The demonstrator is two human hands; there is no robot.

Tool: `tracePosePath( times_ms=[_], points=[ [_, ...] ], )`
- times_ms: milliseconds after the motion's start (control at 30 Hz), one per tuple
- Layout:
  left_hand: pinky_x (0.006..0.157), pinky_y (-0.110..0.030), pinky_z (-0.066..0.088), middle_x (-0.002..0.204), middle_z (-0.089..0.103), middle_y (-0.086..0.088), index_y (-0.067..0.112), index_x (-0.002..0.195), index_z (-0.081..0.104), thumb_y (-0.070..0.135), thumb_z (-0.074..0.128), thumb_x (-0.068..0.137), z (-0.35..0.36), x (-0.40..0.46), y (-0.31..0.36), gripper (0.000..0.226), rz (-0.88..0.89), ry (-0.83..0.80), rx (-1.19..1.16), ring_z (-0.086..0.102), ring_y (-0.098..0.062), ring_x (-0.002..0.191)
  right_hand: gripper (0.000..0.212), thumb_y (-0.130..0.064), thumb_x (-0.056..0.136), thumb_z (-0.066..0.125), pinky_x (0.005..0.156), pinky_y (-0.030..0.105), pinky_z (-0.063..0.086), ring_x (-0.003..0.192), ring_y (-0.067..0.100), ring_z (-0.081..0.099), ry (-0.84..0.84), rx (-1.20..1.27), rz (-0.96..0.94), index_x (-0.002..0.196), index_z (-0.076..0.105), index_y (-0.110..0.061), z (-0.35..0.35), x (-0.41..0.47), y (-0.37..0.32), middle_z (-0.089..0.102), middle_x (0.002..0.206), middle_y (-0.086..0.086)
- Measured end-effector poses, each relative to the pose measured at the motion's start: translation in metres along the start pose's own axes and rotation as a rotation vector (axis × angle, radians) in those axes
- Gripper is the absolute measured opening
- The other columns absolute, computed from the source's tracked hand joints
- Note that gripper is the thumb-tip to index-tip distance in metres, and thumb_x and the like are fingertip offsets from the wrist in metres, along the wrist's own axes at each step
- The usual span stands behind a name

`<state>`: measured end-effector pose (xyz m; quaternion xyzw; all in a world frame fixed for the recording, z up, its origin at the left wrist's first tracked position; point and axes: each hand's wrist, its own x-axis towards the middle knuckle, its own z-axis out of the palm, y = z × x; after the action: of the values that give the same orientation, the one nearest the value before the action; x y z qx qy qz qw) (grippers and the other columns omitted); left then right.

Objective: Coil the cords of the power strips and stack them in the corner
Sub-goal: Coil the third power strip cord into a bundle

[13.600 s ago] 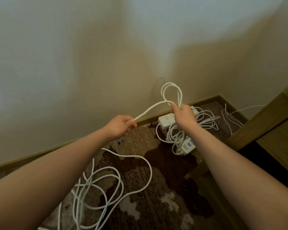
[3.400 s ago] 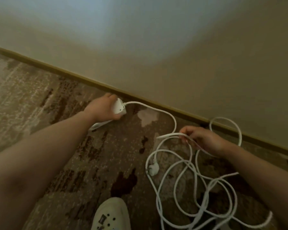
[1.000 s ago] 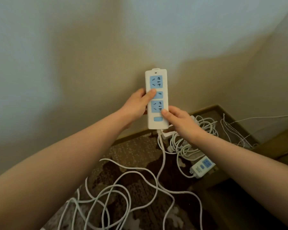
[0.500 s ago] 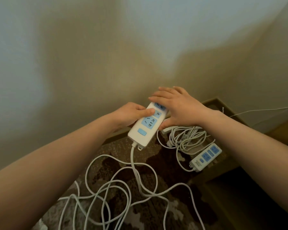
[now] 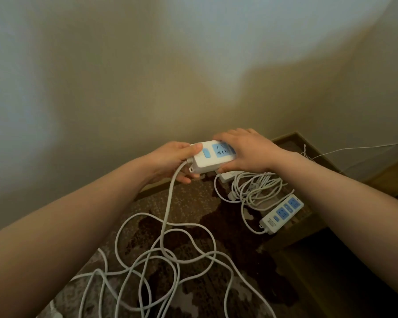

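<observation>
At the frame's center, we grip a white power strip (image 5: 213,157) with both hands: left hand (image 5: 173,160) closed on its cord end, right hand (image 5: 244,152) clasped over its top; its cord (image 5: 168,207) hangs loose toward the carpet (image 5: 193,203).

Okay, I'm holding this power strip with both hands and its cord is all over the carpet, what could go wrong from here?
1. The held power strip trails a loose cord whose loops cross each other on the carpet; pulling could tighten them into knots.
2. That cord sprawls toward you, so a foot might catch it.
3. The corner bundle and the other strip lie close; dragging slack could snag them.
</observation>
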<state>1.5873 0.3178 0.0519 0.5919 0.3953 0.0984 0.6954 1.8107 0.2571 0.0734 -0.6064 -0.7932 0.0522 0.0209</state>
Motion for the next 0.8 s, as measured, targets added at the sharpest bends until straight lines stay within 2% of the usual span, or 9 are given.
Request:
tracePosePath(
  times_ms=[67, 167, 267, 367, 433, 567, 600, 667, 800],
  points=[
    [0.061, -0.032, 0.057, 0.090, 0.072, -0.007, 0.023, 0.117, 0.057, 0.049, 0.049, 0.093, -0.002, 0.000, -0.005, 0.036, 0.000, -0.007, -0.002, 0.063, -0.015, 0.059, 0.079, -0.060, 0.077, 0.070, 0.101, 0.042, 0.032, 0.121, 0.024, 0.046, 0.024, -0.009, 0.094, 0.142, 0.038, -0.028, 0.003, 0.001, 0.008, 0.052, 0.135, 0.000],
    [0.056, -0.028, 0.047, 0.068, 0.060, -0.002, 0.019, 0.118, 0.056, 0.035, 0.039, 0.101, -0.005, 0.002, -0.017, 0.029, 0.061, 0.077, -0.008, 0.045, -0.009, 0.046, 0.077, -0.056, 0.079, 0.071, 0.105, 0.047, 0.030, 0.122, 0.027, 0.046, 0.066, 0.007, 0.221, 0.142, 0.037, -0.025, 0.010, 0.003, 0.020, 0.051, 0.136, 0.002],
    [0.047, -0.024, 0.032, 0.056, 0.041, 0.003, 0.016, 0.113, 0.060, 0.029, 0.035, 0.102, -0.014, -0.001, -0.025, 0.030, 0.104, 0.201, 0.110, 0.031, -0.010, 0.046, 0.074, -0.053, 0.079, 0.073, 0.104, 0.049, 0.033, 0.119, 0.028, 0.048, 0.173, 0.098, 0.416, 0.138, 0.041, -0.022, 0.011, 0.005, 0.033, 0.053, 0.131, 0.004],
    [0.046, -0.022, 0.024, 0.057, 0.032, 0.002, 0.012, 0.112, 0.063, 0.029, 0.038, 0.101, -0.031, -0.013, -0.015, 0.032, 0.145, 0.310, 0.160, 0.025, -0.011, 0.048, 0.073, -0.054, 0.079, 0.072, 0.103, 0.050, 0.035, 0.118, 0.030, 0.050, 0.304, 0.136, 0.567, 0.138, 0.041, -0.023, 0.008, 0.008, 0.043, 0.054, 0.130, 0.005],
    [0.045, -0.022, 0.024, 0.057, 0.033, 0.002, 0.015, 0.108, 0.067, 0.028, 0.042, 0.100, -0.042, -0.022, 0.007, 0.028, 0.230, 0.373, 0.255, 0.027, -0.010, 0.047, 0.074, -0.053, 0.080, 0.072, 0.103, 0.051, 0.036, 0.118, 0.030, 0.050, 0.368, 0.183, 0.611, 0.139, 0.040, -0.022, 0.008, 0.007, 0.045, 0.053, 0.131, 0.005],
    [0.043, -0.013, 0.029, 0.053, 0.050, 0.006, 0.023, 0.084, 0.069, 0.023, 0.052, 0.094, -0.058, -0.036, 0.066, 0.019, 0.535, 0.543, 0.596, 0.039, -0.001, 0.041, 0.073, -0.047, 0.080, 0.074, 0.101, 0.052, 0.040, 0.118, 0.028, 0.049, 0.516, 0.340, 0.685, 0.139, 0.038, -0.025, 0.008, 0.003, 0.047, 0.051, 0.130, 0.004],
    [0.044, -0.013, 0.031, 0.054, 0.053, 0.006, 0.024, 0.081, 0.068, 0.023, 0.054, 0.093, -0.057, -0.037, 0.071, 0.019, 0.566, 0.569, 0.639, 0.042, 0.000, 0.042, 0.073, -0.045, 0.080, 0.074, 0.100, 0.052, 0.040, 0.118, 0.027, 0.048, 0.546, 0.341, 0.686, 0.140, 0.036, -0.027, 0.008, 0.002, 0.047, 0.051, 0.130, 0.004],
    [0.051, -0.022, 0.037, 0.056, 0.057, 0.004, 0.023, 0.082, 0.069, 0.024, 0.055, 0.093, -0.050, -0.035, 0.064, 0.017, 0.510, 0.551, 0.760, 0.048, -0.002, 0.047, 0.074, -0.041, 0.081, 0.075, 0.098, 0.052, 0.043, 0.118, 0.028, 0.048, 0.526, 0.302, 0.668, 0.141, 0.033, -0.030, 0.013, -0.001, 0.047, 0.050, 0.130, 0.005],
    [0.061, -0.029, 0.040, 0.069, 0.062, -0.001, 0.016, 0.089, 0.070, 0.024, 0.053, 0.094, -0.041, -0.022, 0.010, 0.020, 0.279, 0.404, 1.038, 0.055, -0.017, 0.064, 0.073, -0.040, 0.082, 0.074, 0.094, 0.051, 0.046, 0.117, 0.031, 0.051, 0.209, 0.140, 0.581, 0.141, 0.033, -0.025, 0.048, -0.012, 0.045, 0.049, 0.131, 0.006]
  ],
)
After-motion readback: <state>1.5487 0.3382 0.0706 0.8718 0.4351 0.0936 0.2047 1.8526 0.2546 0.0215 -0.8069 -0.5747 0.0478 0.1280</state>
